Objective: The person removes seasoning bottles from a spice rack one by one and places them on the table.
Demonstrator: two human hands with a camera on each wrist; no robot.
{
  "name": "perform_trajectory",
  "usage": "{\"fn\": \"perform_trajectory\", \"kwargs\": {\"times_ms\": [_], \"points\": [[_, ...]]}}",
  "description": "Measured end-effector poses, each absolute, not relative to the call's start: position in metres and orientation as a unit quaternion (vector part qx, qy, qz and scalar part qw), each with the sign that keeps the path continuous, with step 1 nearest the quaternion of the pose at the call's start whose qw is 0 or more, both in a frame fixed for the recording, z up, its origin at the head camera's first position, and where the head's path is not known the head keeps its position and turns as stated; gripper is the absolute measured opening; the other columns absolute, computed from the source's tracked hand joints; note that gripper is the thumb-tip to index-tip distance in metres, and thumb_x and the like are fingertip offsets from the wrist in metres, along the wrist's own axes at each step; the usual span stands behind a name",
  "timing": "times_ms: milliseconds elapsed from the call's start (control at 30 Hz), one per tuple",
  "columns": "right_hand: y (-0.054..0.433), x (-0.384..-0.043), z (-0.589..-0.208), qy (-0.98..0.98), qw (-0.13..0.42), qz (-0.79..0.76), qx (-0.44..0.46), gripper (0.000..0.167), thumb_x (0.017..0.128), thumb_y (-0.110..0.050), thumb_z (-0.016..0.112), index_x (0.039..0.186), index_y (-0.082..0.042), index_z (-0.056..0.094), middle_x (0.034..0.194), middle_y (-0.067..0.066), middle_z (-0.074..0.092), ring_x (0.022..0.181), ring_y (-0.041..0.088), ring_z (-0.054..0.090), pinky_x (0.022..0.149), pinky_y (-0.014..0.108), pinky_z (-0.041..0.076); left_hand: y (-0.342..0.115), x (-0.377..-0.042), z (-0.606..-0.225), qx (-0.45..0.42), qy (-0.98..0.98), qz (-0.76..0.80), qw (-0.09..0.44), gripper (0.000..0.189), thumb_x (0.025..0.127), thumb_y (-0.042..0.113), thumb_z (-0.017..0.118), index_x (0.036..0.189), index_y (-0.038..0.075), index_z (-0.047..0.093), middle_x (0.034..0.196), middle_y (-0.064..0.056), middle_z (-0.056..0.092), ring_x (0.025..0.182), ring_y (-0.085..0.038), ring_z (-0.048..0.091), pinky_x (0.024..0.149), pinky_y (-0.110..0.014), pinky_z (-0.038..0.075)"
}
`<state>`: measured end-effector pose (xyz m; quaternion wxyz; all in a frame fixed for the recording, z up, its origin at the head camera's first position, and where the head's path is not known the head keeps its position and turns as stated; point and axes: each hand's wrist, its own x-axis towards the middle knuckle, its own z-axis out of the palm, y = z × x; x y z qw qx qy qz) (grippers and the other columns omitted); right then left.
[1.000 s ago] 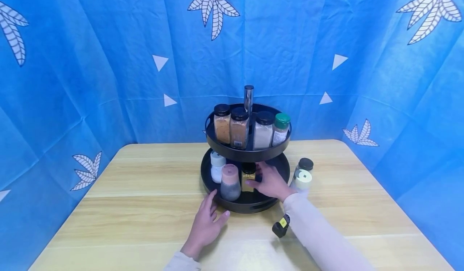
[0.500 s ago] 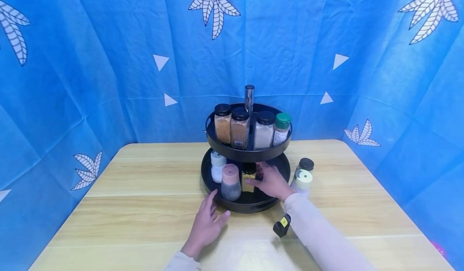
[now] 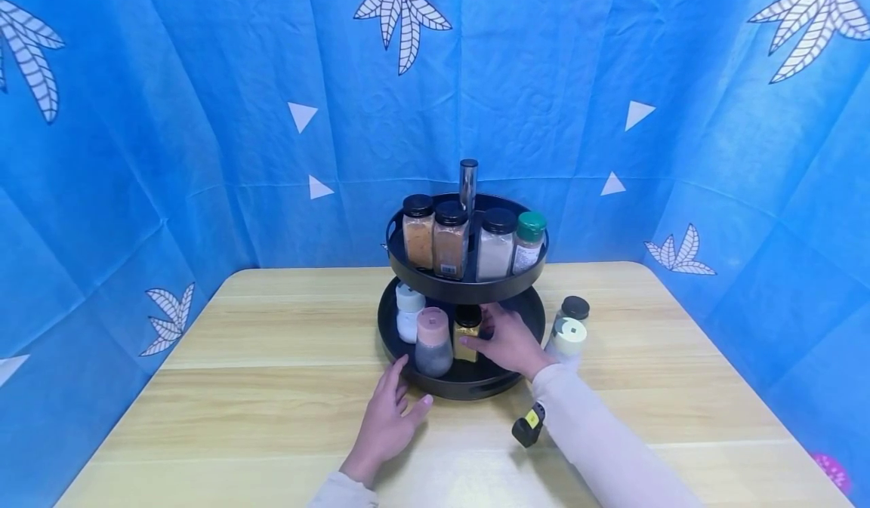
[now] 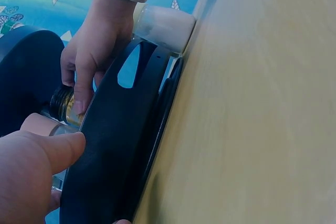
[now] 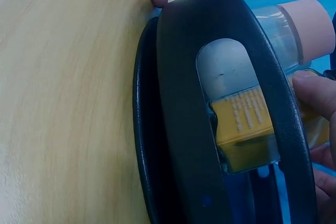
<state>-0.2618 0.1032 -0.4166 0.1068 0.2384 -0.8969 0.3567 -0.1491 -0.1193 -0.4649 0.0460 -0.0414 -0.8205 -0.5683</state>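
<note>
We see the right hand [image 3: 510,340] pinching the yellow jar [image 3: 465,352] between thumb and fingers as it stands upright on the lower tray [image 3: 469,390], while the left hand [image 3: 387,421], loosely spread and gripping nothing, is by that tray's rim; whether it presses there we cannot tell. We judge loading well along: seven containers on two tiers, two off them. Just beside the jar are the pink-capped bottle [image 3: 433,346], dark grey inside, and the white-capped bottle [image 3: 408,325], its contents white. Above, the upper tray [image 3: 467,291] carries two brown-filled jars [image 3: 450,250], a pale-filled jar [image 3: 495,253] and a green-lidded jar [image 3: 526,254]. Towards the tabletop's [image 3: 272,387] right edge, beside the trays, we find a cream-capped bottle [image 3: 569,334] and a black-lidded jar [image 3: 575,309], its contents mostly hidden; these two seem left to load.
</note>
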Motion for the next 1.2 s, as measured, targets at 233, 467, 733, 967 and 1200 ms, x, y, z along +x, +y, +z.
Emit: {"fn": "perform_trajectory", "kwargs": {"times_ms": [233,467,733,967,1200], "points": [[0.1032,-0.2598,-0.4154,-0.897,0.108,0.358,0.238,0.057,0.080,-0.032,0.080,0.126,-0.013,0.053,0.100,0.006,0.066,0.084,0.017,0.064,0.074,0.037,0.055,-0.1192,-0.1492,-0.4640,-0.044,-0.820,-0.568,0.047,0.076,0.089,0.017,0.070,0.151,0.005,0.027,0.154,-0.027,0.020,0.128,-0.048,0.042,0.101,-0.047,0.042],[0.1035,-0.2589,-0.4152,-0.896,0.115,0.355,0.242,0.057,0.080,-0.034,0.080,0.126,-0.013,0.053,0.097,0.004,0.066,0.082,0.015,0.063,0.072,0.036,0.054,-0.1193,-0.1484,-0.4633,-0.040,-0.823,-0.565,0.045,0.077,0.089,0.018,0.070,0.151,0.006,0.027,0.155,-0.026,0.019,0.128,-0.048,0.042,0.101,-0.047,0.042],[0.1038,-0.2574,-0.4140,-0.897,0.118,0.352,0.238,0.056,0.079,-0.032,0.080,0.124,-0.013,0.054,0.097,0.004,0.065,0.082,0.016,0.063,0.072,0.035,0.054,-0.1188,-0.1476,-0.4628,-0.038,-0.825,-0.563,0.042,0.076,0.089,0.019,0.070,0.151,0.007,0.027,0.155,-0.026,0.019,0.128,-0.048,0.042,0.101,-0.047,0.042],[0.1059,-0.2581,-0.4141,-0.894,0.121,0.359,0.240,0.055,0.079,-0.031,0.081,0.124,-0.013,0.054,0.098,0.004,0.066,0.081,0.015,0.064,0.072,0.034,0.054,-0.1189,-0.1483,-0.4643,-0.040,-0.824,-0.563,0.044,0.077,0.089,0.019,0.070,0.151,0.007,0.027,0.154,-0.026,0.020,0.128,-0.048,0.042,0.101,-0.047,0.042],[0.1069,-0.2591,-0.4139,-0.893,0.126,0.355,0.245,0.058,0.078,-0.031,0.081,0.126,-0.014,0.053,0.100,0.005,0.065,0.081,0.015,0.064,0.072,0.033,0.055,-0.1192,-0.1494,-0.4650,-0.042,-0.824,-0.564,0.046,0.077,0.089,0.018,0.070,0.152,0.007,0.027,0.155,-0.026,0.019,0.128,-0.047,0.042,0.101,-0.047,0.042]]}}
